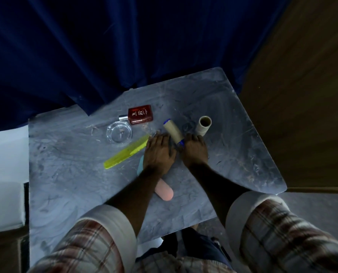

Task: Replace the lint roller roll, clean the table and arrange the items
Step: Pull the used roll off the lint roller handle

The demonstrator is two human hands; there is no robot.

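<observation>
The right grip (195,152) sits just right of the frame's centre with its fingers curled. It seems to pinch the lower blue end of the lint roller (173,133), though the contact is in shadow. The left grip (160,152) lies knuckles-up just beside it, thumb side against the roller's near end. I cannot tell whether it holds anything or only rests on the counter (233,134).

The roll on the roller looks like bare tan cardboard, so I judge the swap not yet done. Pulled with only one end pinched, it could bind on the blue caps and then come free with a jerk. That jerk could knock over the paler tube (204,126), which stands upright near the right grip's knuckles, up and to the right. Being round, it would likely roll toward the counter's right edge. A leftward sweep of the left grip could shove the yellow comb (127,152), whose toothed end lies at its fingertips. Just beyond the comb sits the glass ashtray (119,133), and above that the red perfume bottle (140,116) lies flat.

The roller slants from the gap between the two grips up and to the left, its far blue cap clear of both. A pink oblong (164,191) lies partly under the left forearm, and a pale blue piece (140,164) shows beside the left wrist. I cannot tell what either is.
</observation>
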